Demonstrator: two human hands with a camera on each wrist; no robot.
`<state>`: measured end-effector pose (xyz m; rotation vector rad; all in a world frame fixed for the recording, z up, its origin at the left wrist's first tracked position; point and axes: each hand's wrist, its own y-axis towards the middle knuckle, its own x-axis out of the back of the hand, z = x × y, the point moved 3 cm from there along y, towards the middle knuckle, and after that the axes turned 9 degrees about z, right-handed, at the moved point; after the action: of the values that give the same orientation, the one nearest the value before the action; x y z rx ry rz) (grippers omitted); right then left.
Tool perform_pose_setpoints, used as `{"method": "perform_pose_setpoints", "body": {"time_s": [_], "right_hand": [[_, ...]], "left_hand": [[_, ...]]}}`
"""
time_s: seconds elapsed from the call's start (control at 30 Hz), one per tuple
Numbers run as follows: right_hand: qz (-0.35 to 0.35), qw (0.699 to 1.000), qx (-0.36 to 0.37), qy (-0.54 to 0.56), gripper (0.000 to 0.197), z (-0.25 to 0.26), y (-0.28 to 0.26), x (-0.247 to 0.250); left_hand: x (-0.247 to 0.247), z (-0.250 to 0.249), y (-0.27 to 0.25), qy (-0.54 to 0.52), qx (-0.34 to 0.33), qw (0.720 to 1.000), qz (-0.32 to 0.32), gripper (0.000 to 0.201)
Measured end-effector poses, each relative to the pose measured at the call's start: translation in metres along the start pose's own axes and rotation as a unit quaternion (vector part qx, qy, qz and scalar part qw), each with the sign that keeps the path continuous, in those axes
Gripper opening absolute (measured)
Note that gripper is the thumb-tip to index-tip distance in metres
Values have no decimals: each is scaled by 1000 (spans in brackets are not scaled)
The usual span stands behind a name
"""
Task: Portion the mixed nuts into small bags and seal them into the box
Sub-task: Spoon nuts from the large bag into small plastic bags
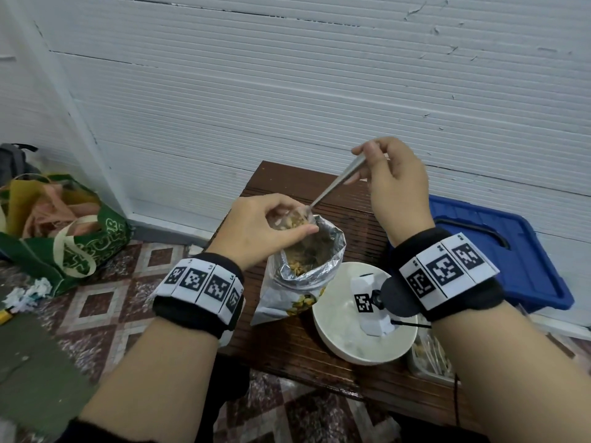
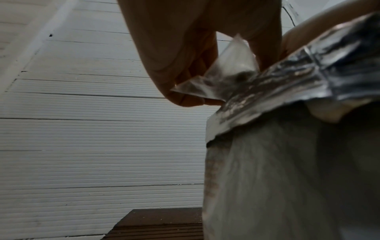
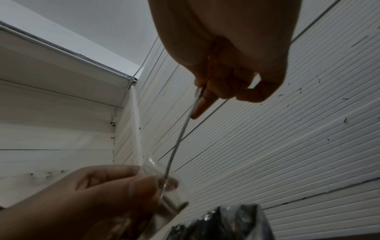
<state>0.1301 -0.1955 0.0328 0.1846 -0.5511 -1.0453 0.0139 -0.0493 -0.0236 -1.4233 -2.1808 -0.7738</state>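
A large foil-lined bag of mixed nuts [image 1: 303, 263] stands open on the small dark wooden table [image 1: 297, 346]. Just above its mouth my left hand [image 1: 268, 228] pinches a small clear plastic bag [image 1: 292, 219] [image 2: 226, 71] [image 3: 162, 183] holding some nuts. My right hand [image 1: 387, 177] [image 3: 230, 68] grips the handle of a metal spoon [image 1: 339, 182] [image 3: 176, 146], whose bowl reaches down into the small bag's mouth. The foil rim [image 2: 298, 81] sits right beside my left fingers.
A white bowl [image 1: 351, 346] with a paper tag stands right of the nut bag. A blue plastic lid [image 1: 499, 247] lies at the right by the wall. A clear container with nuts [image 1: 428, 356] sits under my right wrist. A green tote bag [image 1: 64, 231] lies on the tiled floor at left.
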Motion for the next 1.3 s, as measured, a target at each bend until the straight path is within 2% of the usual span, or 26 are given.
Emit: {"method": "perform_pose_setpoints", "body": {"time_s": [0.17,0.33,0.4,0.47,0.57,0.63,0.73,0.8,0.87,0.97,1.07,1.3], "right_hand": [[-36,995,88,31,19,10,-4,8],[-138,986,91,22,18,4,-8,24],[-157,984,84,-7,18,-1,-12,26],[-131,987,77,-46,18,-7,-17,22],[-38,987,94,-125,20,-18,-29,5],[25,974,123,-188,25,-24,-38,-10],[94,943,144,-286,22,-31,-52,-27],[142,921,126,-341,22,-35,-59,-37],[180,911,92,-359,23,-39,-63,-42],[188,922,39,-336,24,-43,-59,-41],[155,947,2,-280,23,-44,-54,-36],[105,973,-34,-204,23,-51,-52,-32]], "left_hand": [[9,7,0,-48,31,998,-31,29],[18,16,-2,-64,53,996,-17,34],[19,17,-3,-56,56,997,-8,33],[18,15,-4,-60,55,997,7,28],[15,12,-4,-58,53,997,29,27],[13,11,-4,-58,52,996,41,24],[11,11,-4,-63,53,996,44,24],[11,11,-4,-65,50,996,45,24],[11,11,-4,-60,48,996,49,25],[10,11,-4,-55,52,996,55,25],[12,11,-4,-50,56,995,58,26],[11,9,-5,-49,57,995,70,30]]}}
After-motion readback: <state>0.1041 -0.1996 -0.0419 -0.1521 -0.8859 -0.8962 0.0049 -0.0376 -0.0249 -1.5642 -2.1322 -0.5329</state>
